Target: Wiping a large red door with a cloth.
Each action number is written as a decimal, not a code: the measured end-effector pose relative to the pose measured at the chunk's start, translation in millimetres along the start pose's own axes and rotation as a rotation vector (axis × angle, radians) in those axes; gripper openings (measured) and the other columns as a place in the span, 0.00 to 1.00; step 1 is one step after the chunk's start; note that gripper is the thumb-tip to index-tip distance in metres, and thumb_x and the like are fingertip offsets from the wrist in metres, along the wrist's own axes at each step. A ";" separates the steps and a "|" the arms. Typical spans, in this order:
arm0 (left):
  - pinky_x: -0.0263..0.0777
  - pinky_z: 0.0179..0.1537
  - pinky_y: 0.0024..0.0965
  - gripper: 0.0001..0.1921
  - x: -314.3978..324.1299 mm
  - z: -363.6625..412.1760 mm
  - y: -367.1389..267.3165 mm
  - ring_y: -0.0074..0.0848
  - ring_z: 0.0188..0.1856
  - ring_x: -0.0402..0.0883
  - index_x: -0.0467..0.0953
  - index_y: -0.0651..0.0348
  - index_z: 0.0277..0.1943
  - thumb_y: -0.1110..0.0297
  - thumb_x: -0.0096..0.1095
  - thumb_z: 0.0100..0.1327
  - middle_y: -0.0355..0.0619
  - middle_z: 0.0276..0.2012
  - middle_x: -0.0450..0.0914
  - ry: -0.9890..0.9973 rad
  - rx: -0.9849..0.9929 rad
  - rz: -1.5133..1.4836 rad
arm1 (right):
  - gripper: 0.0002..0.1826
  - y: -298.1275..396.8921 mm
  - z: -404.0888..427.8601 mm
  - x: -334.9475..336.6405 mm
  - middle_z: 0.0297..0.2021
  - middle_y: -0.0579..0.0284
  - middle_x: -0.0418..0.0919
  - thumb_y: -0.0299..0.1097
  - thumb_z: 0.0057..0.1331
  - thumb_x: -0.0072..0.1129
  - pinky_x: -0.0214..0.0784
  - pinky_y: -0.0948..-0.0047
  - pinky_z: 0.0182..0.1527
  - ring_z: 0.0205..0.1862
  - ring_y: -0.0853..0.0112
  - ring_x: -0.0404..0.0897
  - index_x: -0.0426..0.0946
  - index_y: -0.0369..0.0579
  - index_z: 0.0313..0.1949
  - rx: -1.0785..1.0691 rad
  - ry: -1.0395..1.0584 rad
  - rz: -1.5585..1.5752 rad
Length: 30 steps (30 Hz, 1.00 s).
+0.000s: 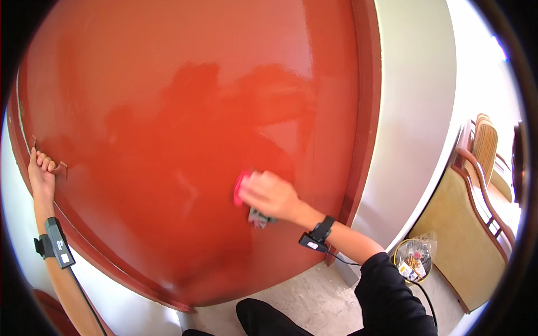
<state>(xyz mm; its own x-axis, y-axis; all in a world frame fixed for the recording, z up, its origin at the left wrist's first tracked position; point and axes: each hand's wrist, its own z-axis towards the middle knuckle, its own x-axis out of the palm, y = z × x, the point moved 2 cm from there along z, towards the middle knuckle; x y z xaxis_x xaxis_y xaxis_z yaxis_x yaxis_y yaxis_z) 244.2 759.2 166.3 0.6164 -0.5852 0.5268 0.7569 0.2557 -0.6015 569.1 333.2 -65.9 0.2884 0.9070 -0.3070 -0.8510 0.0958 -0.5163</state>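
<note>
A glossy red door (197, 138) fills most of the view and reflects a dark shape. At its lower right part, my right hand (271, 195) presses a pinkish-red cloth or pad (240, 189) to the surface; motion blurs the fingers. A grey-green and pink piece (260, 217), perhaps fabric, shows beneath the palm. At the far left edge, my left hand (42, 164) is closed around the door's reddish handle (62, 169). Both wrists wear strapped black devices with cables.
A red frame (365, 126) borders the door beside a pale wall (414, 96). Down on the grey floor (294, 298), a lined waste bin (414, 240) holds litter. Next to it stands a wooden armchair with a tan side panel (466, 243). My dark-clad feet are at the bottom.
</note>
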 end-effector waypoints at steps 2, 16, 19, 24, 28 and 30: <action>0.53 0.22 0.23 0.14 -1.9 -3.8 -2.4 0.17 0.19 0.53 0.62 0.54 0.28 0.62 0.47 0.70 0.33 0.19 0.56 -0.043 0.009 0.017 | 0.19 22.8 -20.9 10.1 0.54 0.56 0.70 0.33 0.56 0.55 0.66 0.66 0.56 0.55 0.60 0.71 0.72 0.44 0.49 -0.253 0.164 0.083; 0.53 0.21 0.21 0.12 -23.4 11.0 6.8 0.15 0.19 0.54 0.65 0.52 0.30 0.60 0.50 0.69 0.31 0.19 0.56 0.059 -0.008 -0.089 | 0.18 -181.2 50.6 -104.0 0.55 0.47 0.68 0.20 0.60 0.50 0.62 0.61 0.58 0.57 0.52 0.67 0.71 0.42 0.51 0.481 -0.431 -0.339; 0.53 0.22 0.20 0.12 -40.1 24.3 5.0 0.14 0.19 0.55 0.65 0.52 0.30 0.60 0.50 0.69 0.31 0.20 0.56 0.105 0.015 -0.068 | 0.17 -203.3 48.8 -115.9 0.56 0.48 0.68 0.22 0.62 0.48 0.62 0.62 0.57 0.57 0.52 0.67 0.71 0.41 0.52 0.654 -0.529 -0.223; 0.53 0.22 0.20 0.11 -39.2 26.2 13.4 0.15 0.20 0.55 0.66 0.52 0.31 0.60 0.50 0.69 0.31 0.20 0.57 0.081 0.044 -0.026 | 0.18 -199.6 37.5 -118.8 0.56 0.51 0.68 0.20 0.63 0.48 0.63 0.65 0.55 0.56 0.56 0.68 0.70 0.41 0.54 0.558 -0.441 -0.441; 0.53 0.22 0.20 0.10 -42.3 26.4 14.1 0.15 0.20 0.56 0.66 0.51 0.32 0.61 0.50 0.69 0.31 0.20 0.57 0.093 0.066 -0.012 | 0.18 -199.0 36.2 -119.1 0.55 0.50 0.69 0.21 0.61 0.50 0.64 0.63 0.55 0.56 0.55 0.68 0.71 0.41 0.52 0.539 -0.446 -0.438; 0.54 0.22 0.19 0.10 -52.3 33.8 15.3 0.14 0.20 0.56 0.66 0.52 0.32 0.61 0.50 0.70 0.31 0.20 0.58 0.100 0.100 0.002 | 0.18 -200.4 38.7 -117.1 0.54 0.50 0.69 0.21 0.61 0.50 0.65 0.63 0.55 0.56 0.55 0.69 0.72 0.42 0.52 0.524 -0.454 -0.450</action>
<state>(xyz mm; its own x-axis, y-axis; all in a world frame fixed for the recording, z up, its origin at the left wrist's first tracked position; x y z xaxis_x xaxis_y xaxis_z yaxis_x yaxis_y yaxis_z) 230.9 819.8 149.9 0.5968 -0.6574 0.4601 0.7767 0.3291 -0.5371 688.9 223.7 104.5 0.5405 0.8030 0.2512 -0.8234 0.5661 -0.0380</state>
